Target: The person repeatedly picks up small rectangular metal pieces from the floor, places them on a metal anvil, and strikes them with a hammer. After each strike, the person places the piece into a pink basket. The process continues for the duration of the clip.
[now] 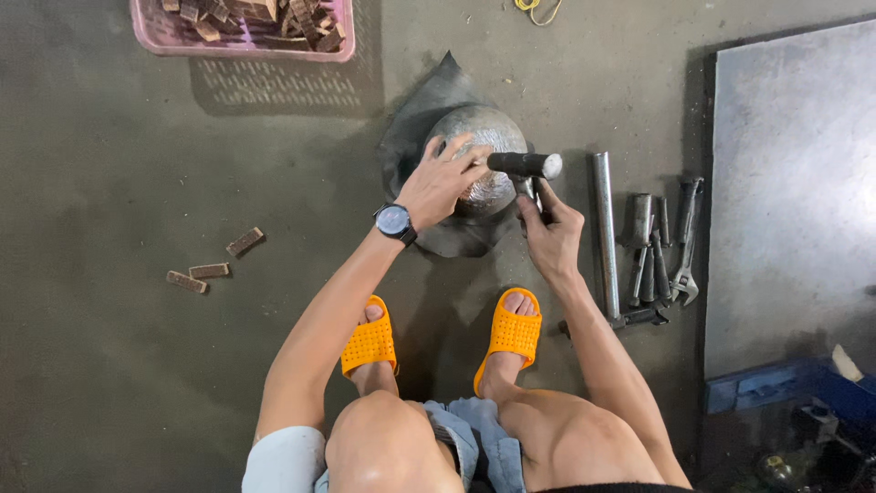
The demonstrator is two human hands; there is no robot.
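Our left hand [443, 183] lies spread on the dome [479, 155]; our right hand [550, 233] grips the hammer [525, 165]. Its head lies crosswise, touching the dome's right side.

A pink crate [164, 36] of brown blocks [265, 16] sits top left; no labels, signs or screens show.

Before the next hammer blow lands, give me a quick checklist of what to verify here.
1. Left hand steadies the metal bowl: ok, spread on top.
2. Right hand grips the hammer: ok, fist closed on handle.
3. Fingers out of the hammer's way: not ok, right beside its head.
4. Black mat under the bowl: ok.
5. Feet protected: not ok, open orange sandals.
6. Dent being worked: cannot tell, hidden.
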